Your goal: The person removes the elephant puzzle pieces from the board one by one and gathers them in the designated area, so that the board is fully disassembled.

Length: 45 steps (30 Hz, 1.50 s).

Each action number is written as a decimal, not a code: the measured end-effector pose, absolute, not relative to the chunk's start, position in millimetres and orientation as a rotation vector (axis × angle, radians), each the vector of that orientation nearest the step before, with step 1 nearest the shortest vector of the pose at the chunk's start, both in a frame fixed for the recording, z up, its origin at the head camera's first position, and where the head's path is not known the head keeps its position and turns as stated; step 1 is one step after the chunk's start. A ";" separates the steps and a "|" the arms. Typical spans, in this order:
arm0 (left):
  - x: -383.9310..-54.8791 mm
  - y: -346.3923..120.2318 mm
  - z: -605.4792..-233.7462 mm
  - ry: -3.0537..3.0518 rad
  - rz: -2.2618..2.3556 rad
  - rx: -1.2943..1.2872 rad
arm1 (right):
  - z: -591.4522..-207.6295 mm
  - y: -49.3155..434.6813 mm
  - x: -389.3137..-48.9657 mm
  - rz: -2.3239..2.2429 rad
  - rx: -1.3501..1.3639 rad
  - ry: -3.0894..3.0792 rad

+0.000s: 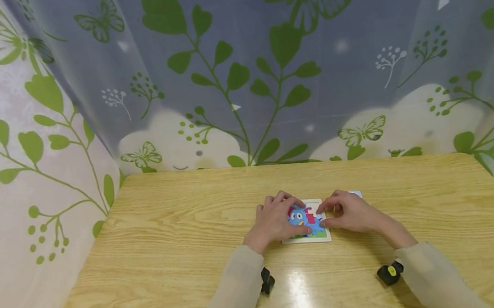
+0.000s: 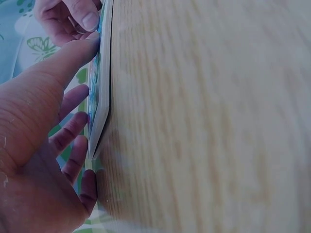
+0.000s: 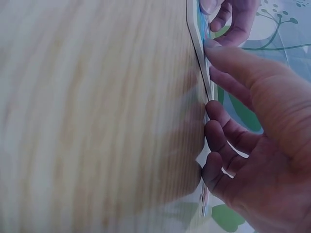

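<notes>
A small jigsaw puzzle (image 1: 311, 220) with a blue cartoon figure in a pale frame lies flat on the wooden table. Over its left side rests my left hand (image 1: 276, 221), fingers spread along the far edge and thumb on the picture. At the right side is my right hand (image 1: 351, 213), its thumb and index finger touching the puzzle with a gap between their tips. No lifted piece shows between them. The left wrist view shows the puzzle's thick edge (image 2: 103, 92) beside the left thumb. In the right wrist view, the right thumb (image 3: 252, 68) lies on the picture.
A flat white and blue item (image 1: 356, 194) shows partly beyond the right hand. The tabletop (image 1: 170, 245) reaches back to a curtain (image 1: 255, 71) printed with leaves and butterflies. Black devices (image 1: 390, 273) sit at both wrists.
</notes>
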<state>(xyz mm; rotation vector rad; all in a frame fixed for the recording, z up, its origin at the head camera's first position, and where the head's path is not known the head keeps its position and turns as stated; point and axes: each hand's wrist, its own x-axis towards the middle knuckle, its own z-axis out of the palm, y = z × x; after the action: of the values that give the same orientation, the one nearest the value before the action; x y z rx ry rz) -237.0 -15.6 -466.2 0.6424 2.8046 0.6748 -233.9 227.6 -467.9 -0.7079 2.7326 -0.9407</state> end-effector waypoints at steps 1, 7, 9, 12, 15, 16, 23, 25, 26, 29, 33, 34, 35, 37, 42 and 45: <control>-236.8 -15.6 -466.0 2.804 0.675 0.642 | -467.9 227.3 -233.9 -0.941 -0.705 2.729; -236.5 -15.8 -466.3 2.805 0.674 0.642 | -468.0 226.2 -235.4 -0.950 -0.666 2.691; -236.7 -15.7 -466.6 2.804 0.677 0.641 | -468.3 225.5 -236.1 -0.967 -0.659 2.683; -237.1 -15.5 -467.0 2.807 0.679 0.637 | -469.0 224.1 -236.8 -0.989 -0.660 2.679; -237.7 -15.3 -467.6 2.810 0.673 0.638 | -469.1 222.8 -236.6 -1.001 -0.663 2.685; -237.8 -15.2 -467.9 2.810 0.671 0.639 | -469.2 222.6 -236.5 -1.002 -0.665 2.687; -237.4 -15.5 -467.0 2.815 0.649 0.646 | -469.5 220.8 -235.7 -1.013 -0.657 2.708; -237.7 -15.5 -466.3 2.817 0.646 0.646 | -469.3 220.2 -235.5 -1.034 -0.645 2.701; -237.8 -15.6 -465.9 2.817 0.647 0.645 | -469.2 220.0 -235.5 -1.046 -0.641 2.693; -238.1 -15.6 -464.6 2.811 0.656 0.641 | -469.1 219.6 -235.5 -1.074 -0.633 2.679; -237.9 -15.7 -464.3 2.803 0.664 0.641 | -470.7 220.5 -234.8 -1.088 -0.629 2.665; -237.7 -15.6 -464.6 2.802 0.663 0.642 | -471.1 220.7 -234.5 -1.090 -0.623 2.662; -237.6 -15.6 -464.9 2.803 0.661 0.643 | -471.5 220.9 -234.1 -1.090 -0.619 2.661; -237.3 -15.4 -465.5 2.806 0.655 0.643 | -472.3 221.2 -233.6 -1.093 -0.614 2.654; -236.5 -15.1 -464.9 2.811 0.650 0.639 | -471.8 220.7 -232.8 -1.132 -0.601 2.630; -236.8 -14.9 -464.9 2.813 0.649 0.635 | -471.2 220.3 -232.5 -1.155 -0.596 2.623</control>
<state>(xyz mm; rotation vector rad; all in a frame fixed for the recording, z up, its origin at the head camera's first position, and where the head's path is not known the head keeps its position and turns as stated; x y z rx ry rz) -236.8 -14.9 -464.9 0.6346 2.8130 0.6489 -232.5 220.3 -471.2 -0.5959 2.6229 -1.1554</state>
